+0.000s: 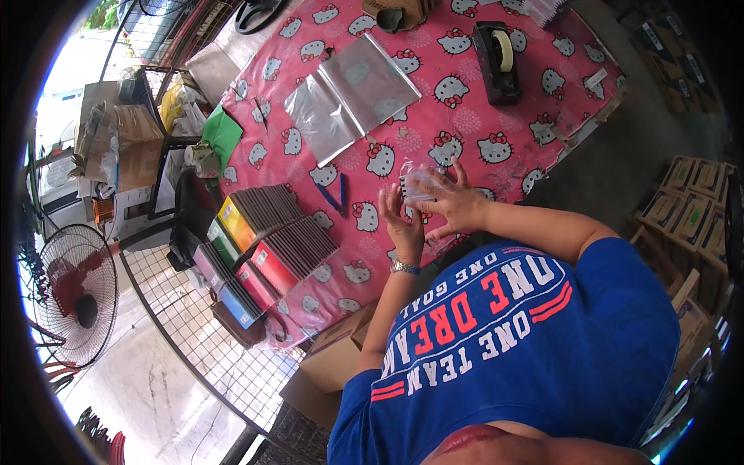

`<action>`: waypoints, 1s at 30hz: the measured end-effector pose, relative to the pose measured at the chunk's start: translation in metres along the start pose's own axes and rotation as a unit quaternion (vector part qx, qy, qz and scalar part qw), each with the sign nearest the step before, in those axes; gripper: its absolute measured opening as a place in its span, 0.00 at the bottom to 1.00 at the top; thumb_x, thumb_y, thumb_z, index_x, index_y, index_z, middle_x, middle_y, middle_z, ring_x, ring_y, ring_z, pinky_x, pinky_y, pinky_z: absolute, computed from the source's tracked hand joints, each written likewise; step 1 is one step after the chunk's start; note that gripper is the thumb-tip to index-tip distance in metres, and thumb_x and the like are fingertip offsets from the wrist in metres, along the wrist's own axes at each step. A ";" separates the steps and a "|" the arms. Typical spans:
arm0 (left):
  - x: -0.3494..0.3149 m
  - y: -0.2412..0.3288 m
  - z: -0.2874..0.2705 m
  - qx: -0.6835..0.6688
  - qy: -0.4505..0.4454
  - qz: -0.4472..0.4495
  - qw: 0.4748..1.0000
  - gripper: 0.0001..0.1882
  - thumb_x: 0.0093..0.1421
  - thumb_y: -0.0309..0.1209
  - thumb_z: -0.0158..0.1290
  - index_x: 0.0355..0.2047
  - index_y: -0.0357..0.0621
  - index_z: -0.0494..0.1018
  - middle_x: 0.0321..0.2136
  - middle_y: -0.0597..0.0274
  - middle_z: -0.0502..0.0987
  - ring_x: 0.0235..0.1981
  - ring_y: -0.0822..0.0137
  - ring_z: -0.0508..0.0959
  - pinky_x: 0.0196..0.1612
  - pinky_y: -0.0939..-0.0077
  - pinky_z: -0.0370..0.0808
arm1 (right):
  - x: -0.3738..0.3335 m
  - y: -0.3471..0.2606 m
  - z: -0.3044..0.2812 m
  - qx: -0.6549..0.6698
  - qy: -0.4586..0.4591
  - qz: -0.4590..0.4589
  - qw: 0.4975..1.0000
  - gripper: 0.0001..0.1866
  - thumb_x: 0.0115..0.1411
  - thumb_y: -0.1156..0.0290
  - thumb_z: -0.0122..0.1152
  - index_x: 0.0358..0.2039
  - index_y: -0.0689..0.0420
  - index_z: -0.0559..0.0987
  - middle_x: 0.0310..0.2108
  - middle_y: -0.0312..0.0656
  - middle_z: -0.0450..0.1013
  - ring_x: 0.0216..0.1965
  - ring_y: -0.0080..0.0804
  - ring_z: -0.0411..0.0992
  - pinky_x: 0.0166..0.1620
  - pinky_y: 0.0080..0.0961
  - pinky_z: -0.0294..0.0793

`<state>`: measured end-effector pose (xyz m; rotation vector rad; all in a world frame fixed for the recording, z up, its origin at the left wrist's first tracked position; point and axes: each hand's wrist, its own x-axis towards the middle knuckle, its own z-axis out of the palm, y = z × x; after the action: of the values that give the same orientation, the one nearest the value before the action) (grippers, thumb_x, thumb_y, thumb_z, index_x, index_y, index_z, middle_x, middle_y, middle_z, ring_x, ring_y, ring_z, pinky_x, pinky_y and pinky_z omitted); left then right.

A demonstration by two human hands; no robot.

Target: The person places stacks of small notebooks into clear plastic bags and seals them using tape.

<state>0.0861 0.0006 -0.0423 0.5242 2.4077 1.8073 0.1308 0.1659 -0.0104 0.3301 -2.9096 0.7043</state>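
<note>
A small spiral-bound pad (419, 186) in clear plastic lies on the pink table cover near my body. My right hand (453, 203) rests over it with the fingers spread, hiding much of its surface. Beside its lower left edge is my left hand (404, 231), fingers stretched up and thumb apart; a wristwatch is on that wrist. Blue-handled pliers (334, 197) lie open on the cover, left of my hands. Farther off is a stack of clear plastic sleeves (353, 97).
Several bundled spiral notebooks (267, 232) with coloured covers stand at the table's left edge. A black tape dispenser (498, 66) sits at the far right. A green sheet (222, 138) is at the left edge. Cartons (694, 205) are stacked right; a fan (77, 298) stands left.
</note>
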 end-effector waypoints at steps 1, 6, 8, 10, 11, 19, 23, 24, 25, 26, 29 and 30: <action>0.001 0.002 0.001 -0.006 0.024 0.008 1.000 0.40 0.53 0.15 0.52 0.63 0.42 0.47 0.56 0.47 0.65 0.56 0.55 0.69 0.55 0.65 0.69 | -0.001 0.001 -0.002 -0.003 0.000 -0.050 0.999 0.51 0.41 0.32 0.59 0.64 0.43 0.60 0.66 0.44 0.52 0.68 0.45 0.42 0.62 0.64 0.31; -0.055 -0.072 -0.027 -0.119 -0.056 -0.287 0.949 0.19 0.57 0.21 0.54 0.49 0.38 0.65 0.41 0.58 0.74 0.36 0.72 0.75 0.34 0.80 0.72 | 0.076 -0.016 -0.011 0.023 -0.124 -0.004 0.992 0.51 0.41 0.50 0.71 0.65 0.44 0.57 0.45 0.49 0.71 0.49 0.44 0.70 0.57 0.43 0.63; -0.055 -0.065 -0.026 -0.152 -0.258 -0.518 0.801 0.15 0.58 0.25 0.55 0.45 0.39 0.68 0.36 0.62 0.75 0.35 0.73 0.75 0.33 0.81 0.71 | 0.102 -0.018 -0.008 0.011 -0.243 -0.012 0.970 0.50 0.41 0.58 0.72 0.65 0.45 0.56 0.41 0.48 0.71 0.47 0.42 0.72 0.52 0.37 0.70; -0.062 -0.058 -0.030 -0.253 -0.207 -0.503 0.800 0.16 0.58 0.26 0.56 0.46 0.39 0.68 0.37 0.62 0.76 0.36 0.73 0.75 0.33 0.81 0.71 | 0.095 -0.005 -0.021 0.123 -0.221 -0.038 0.967 0.46 0.43 0.65 0.69 0.63 0.47 0.58 0.43 0.49 0.70 0.48 0.44 0.71 0.52 0.37 0.70; -0.063 -0.050 -0.028 -0.356 -0.161 -0.482 0.784 0.18 0.57 0.28 0.57 0.47 0.39 0.68 0.38 0.62 0.76 0.37 0.73 0.75 0.33 0.81 0.71 | 0.085 0.005 -0.027 0.270 -0.146 -0.054 0.950 0.45 0.43 0.68 0.68 0.63 0.48 0.58 0.45 0.50 0.69 0.49 0.46 0.70 0.53 0.38 0.70; 0.014 0.004 -0.043 -0.188 -0.173 -0.201 0.946 0.36 0.52 0.18 0.56 0.60 0.40 0.54 0.52 0.56 0.68 0.52 0.65 0.71 0.53 0.73 0.70 | 0.034 0.047 0.010 0.299 -0.130 0.014 0.945 0.46 0.43 0.64 0.71 0.62 0.54 0.58 0.53 0.50 0.64 0.55 0.48 0.65 0.55 0.35 0.68; 0.021 0.025 -0.044 -0.214 -0.108 -0.219 0.946 0.32 0.59 0.23 0.52 0.63 0.39 0.53 0.56 0.55 0.66 0.53 0.65 0.70 0.55 0.74 0.67 | 0.051 0.030 -0.048 0.250 -0.123 0.101 0.955 0.30 0.50 0.57 0.66 0.50 0.59 0.71 0.48 0.50 0.68 0.49 0.45 0.70 0.50 0.35 0.70; 0.022 0.027 -0.047 -0.212 -0.108 -0.223 0.945 0.32 0.59 0.23 0.52 0.63 0.39 0.53 0.56 0.55 0.66 0.53 0.65 0.70 0.55 0.74 0.67 | 0.056 0.028 -0.052 0.223 -0.152 0.157 0.950 0.26 0.51 0.58 0.65 0.46 0.60 0.75 0.44 0.50 0.71 0.46 0.43 0.72 0.47 0.36 0.71; 0.028 0.031 -0.049 -0.172 -0.109 -0.242 0.949 0.30 0.62 0.25 0.49 0.63 0.38 0.54 0.57 0.55 0.64 0.54 0.65 0.69 0.56 0.74 0.66 | 0.056 0.033 -0.047 0.205 -0.129 0.107 0.964 0.18 0.52 0.64 0.64 0.40 0.61 0.78 0.35 0.49 0.73 0.38 0.39 0.74 0.43 0.34 0.72; 0.034 0.036 -0.053 -0.131 -0.105 -0.264 0.950 0.27 0.65 0.27 0.45 0.63 0.38 0.54 0.59 0.54 0.63 0.55 0.64 0.68 0.58 0.74 0.64 | 0.062 0.029 -0.059 0.208 -0.131 0.108 0.963 0.18 0.52 0.64 0.64 0.40 0.61 0.78 0.35 0.49 0.73 0.38 0.39 0.74 0.43 0.34 0.72; 0.032 0.048 -0.074 -0.212 -0.049 -0.231 0.948 0.24 0.68 0.30 0.41 0.63 0.37 0.56 0.61 0.55 0.61 0.60 0.62 0.63 0.61 0.67 0.61 | 0.070 0.035 -0.088 0.356 -0.186 0.106 0.910 0.18 0.50 0.66 0.63 0.40 0.62 0.78 0.34 0.49 0.74 0.37 0.41 0.74 0.45 0.34 0.72; 0.033 0.047 -0.079 -0.262 -0.021 -0.200 0.944 0.25 0.67 0.30 0.41 0.63 0.36 0.55 0.61 0.55 0.61 0.62 0.61 0.61 0.62 0.63 0.60 | 0.068 0.050 -0.087 0.382 -0.148 0.119 0.904 0.18 0.51 0.69 0.63 0.43 0.61 0.77 0.33 0.46 0.73 0.36 0.37 0.74 0.43 0.31 0.72</action>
<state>0.0439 -0.0501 0.0300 0.0151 1.7193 2.0802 0.0598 0.2375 0.0567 0.1515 -2.8123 1.9931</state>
